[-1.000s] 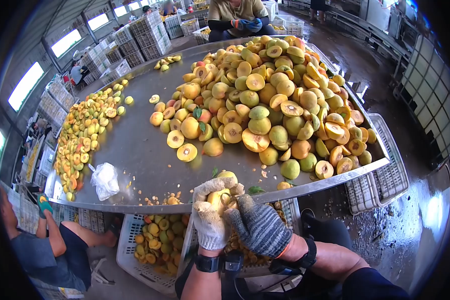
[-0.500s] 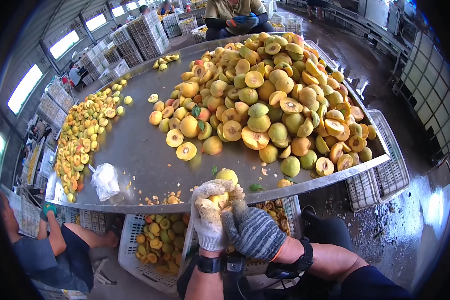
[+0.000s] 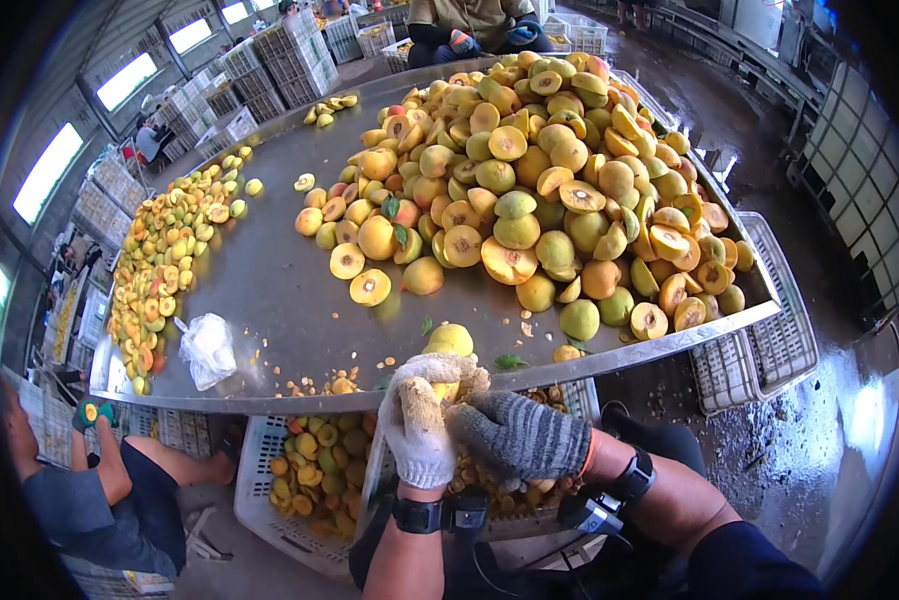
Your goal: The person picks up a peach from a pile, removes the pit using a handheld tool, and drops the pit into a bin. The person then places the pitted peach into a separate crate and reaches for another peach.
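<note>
My left hand [image 3: 422,415], in a soiled white knit glove, is closed around a yellow peach [image 3: 451,340] at the near edge of the metal table. The peach's upper part shows above the fingers; the rest is covered. Against it, on the right, is my right hand [image 3: 528,438] in a grey striped glove. Its fingers are curled, and whatever they hold is hidden. Beyond my hands lies a large heap of whole and halved peaches [image 3: 516,232], several halves showing stones or hollows. Below my hands is a crate [image 3: 582,398] with cut pieces in it.
The metal table [image 3: 270,270] carries smaller peach pieces [image 3: 165,270] along its left side and a crumpled plastic bag [image 3: 208,350]. A white crate of peaches [image 3: 260,470] stands below left. Co-workers sit opposite and at left, the left one holding a cut fruit [image 3: 92,412]. Stacked crates [image 3: 295,60] stand behind.
My right hand has turned and shifted slightly right, its wrist now higher. My left hand still grips the peach. The opposite co-worker's gloved hands have moved apart.
</note>
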The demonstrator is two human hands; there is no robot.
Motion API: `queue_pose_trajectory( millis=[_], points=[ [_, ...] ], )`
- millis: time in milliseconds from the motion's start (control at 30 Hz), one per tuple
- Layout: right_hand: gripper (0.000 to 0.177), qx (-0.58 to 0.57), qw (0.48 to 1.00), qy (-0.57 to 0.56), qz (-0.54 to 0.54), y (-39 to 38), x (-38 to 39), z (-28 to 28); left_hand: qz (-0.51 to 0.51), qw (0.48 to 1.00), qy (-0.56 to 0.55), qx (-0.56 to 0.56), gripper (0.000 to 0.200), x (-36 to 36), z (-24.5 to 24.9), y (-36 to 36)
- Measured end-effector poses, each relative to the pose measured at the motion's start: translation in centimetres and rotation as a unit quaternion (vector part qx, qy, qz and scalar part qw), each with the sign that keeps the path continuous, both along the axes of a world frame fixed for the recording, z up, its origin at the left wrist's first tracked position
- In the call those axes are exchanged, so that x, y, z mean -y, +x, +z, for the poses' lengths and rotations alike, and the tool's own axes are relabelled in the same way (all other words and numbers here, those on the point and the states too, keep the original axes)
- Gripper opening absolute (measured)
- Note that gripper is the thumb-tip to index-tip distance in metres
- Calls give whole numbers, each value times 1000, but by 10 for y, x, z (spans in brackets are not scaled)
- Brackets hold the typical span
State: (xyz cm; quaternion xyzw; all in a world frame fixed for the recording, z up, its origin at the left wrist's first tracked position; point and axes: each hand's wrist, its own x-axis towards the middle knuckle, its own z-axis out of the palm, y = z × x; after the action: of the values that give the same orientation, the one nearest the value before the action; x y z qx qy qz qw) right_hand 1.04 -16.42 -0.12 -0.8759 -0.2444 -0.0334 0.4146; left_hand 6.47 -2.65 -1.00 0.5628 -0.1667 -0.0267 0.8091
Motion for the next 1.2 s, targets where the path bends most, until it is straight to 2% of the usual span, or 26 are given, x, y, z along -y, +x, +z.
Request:
queue_pose_trajectory(
  millis=[67, 167, 200, 233, 267, 300, 333, 433, 467, 567, 667, 733, 867, 967, 1033, 1067, 1133, 1167, 1200],
  points=[
    [47, 32, 999, -19, 27, -2, 12, 11, -21, 1000, 18, -9, 52, -4, -3, 4],
    [60, -45, 994, -14, 98, 5, 25, 14, -65, 997, 38, -26, 54, -11, -4, 9],
    [49, 97, 990, -2, 98, 13, 25, -11, -83, 995, 43, -31, 55, -10, -3, 11],
    [46, -85, 993, 48, 63, 12, 25, 4, -80, 994, 43, -53, 56, -9, -1, 10],
    [43, -264, 959, 96, 24, 12, 23, 35, -77, 993, 43, -75, 57, -7, 2, 9],
    [42, -432, 891, 142, -16, 13, 21, 55, -75, 992, 43, -96, 58, -6, 4, 10],
    [44, -477, 866, 144, -52, 15, 18, 58, -62, 992, 45, -101, 59, -3, 3, 10],
    [40, -351, 928, 101, -75, 14, 17, 30, -30, 995, 42, -84, 61, 0, -9, 13],
    [40, -179, 976, 79, -98, 14, 11, 13, -32, 995, 41, -90, 61, 1, -8, 13],
    [36, -102, 987, 21, -125, 5, 4, 8, -38, 991, 34, -127, 60, 1, -3, 12],
    [34, -140, 983, -83, -86, 5, 7, 18, -30, 980, 30, -196, 57, 1, 0, 11],
    [34, -143, 985, -77, -63, 8, 13, 16, -13, 971, 48, -233, 55, 4, 1, 11],
    [33, -157, 985, -67, -28, 13, 23, 12, -35, 972, 82, -219, 55, 4, -1, 15],
    [31, -141, 989, -17, -35, 14, 23, 8, -59, 966, 101, -231, 55, 1, 1, 18],
    [30, -162, 985, 46, -38, 14, 22, -13, -97, 960, 119, -233, 55, -4, 4, 21],
    [30, -170, 982, 76, -39, 16, 24, -20, -102, 970, 69, -207, 55, -3, 6, 19],
    [31, 56, 997, 46, 9, 20, 33, -24, -118, 981, -31, -151, 55, 0, 5, 12],
    [32, 168, 985, 29, 33, 21, 37, -25, -123, 988, 5, -89, 55, -3, 2, 12],
    [34, 94, 992, 74, 49, 22, 40, -26, -127, 991, 41, -26, 55, -7, -2, 12]
  ],
)
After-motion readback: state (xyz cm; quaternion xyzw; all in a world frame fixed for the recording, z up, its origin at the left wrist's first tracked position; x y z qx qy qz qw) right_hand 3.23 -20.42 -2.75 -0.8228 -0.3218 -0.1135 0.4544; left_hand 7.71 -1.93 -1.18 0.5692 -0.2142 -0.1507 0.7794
